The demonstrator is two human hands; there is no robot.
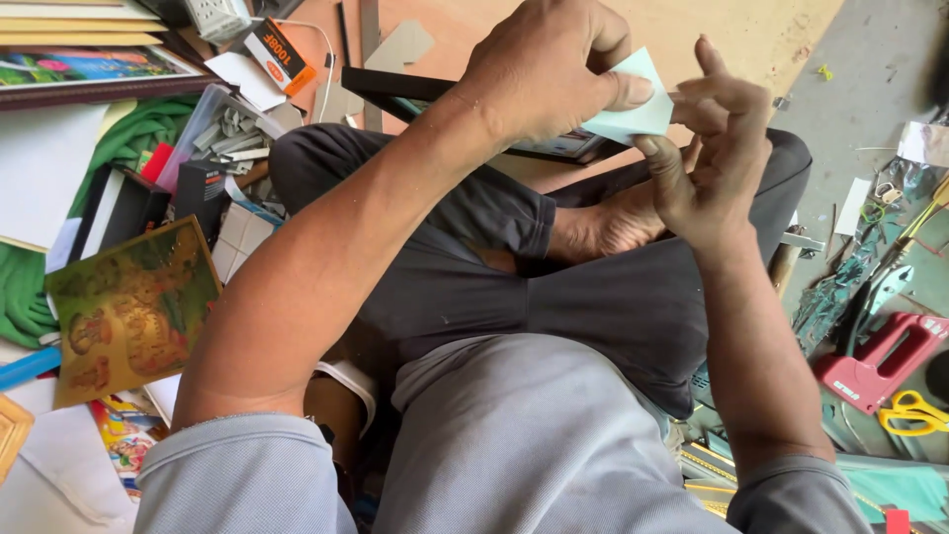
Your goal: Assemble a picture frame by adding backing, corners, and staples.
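**Two hands pinch one pale card above crossed legs**

The person sits cross-legged in dark grey trousers, and both hands work above the knees. Beyond the fingers lies a bare brown wooden board, with a long black picture frame resting across it just behind the knuckles.

The left hand is curled into a loose fist, its thumb pressing down on the near upper edge of a small pale green paper card. The right hand meets it from the other side: its thumb pushes up under the card's lower corner, while the remaining fingers stand half spread and bent, behind the card's far edge. So the card is gripped by both hands at once, between the two thumbs. Its long axis runs roughly from the left knuckles toward the right fingertips, tilted slightly downward. Neither hand is nearer; both touch it.

Well away from the right fingers, toward the wrist side, sit a red plastic staple gun and yellow-handled scissors. Well off to the left hand's outer side lie a yellow-toned printed picture and a small orange and black cardboard box.
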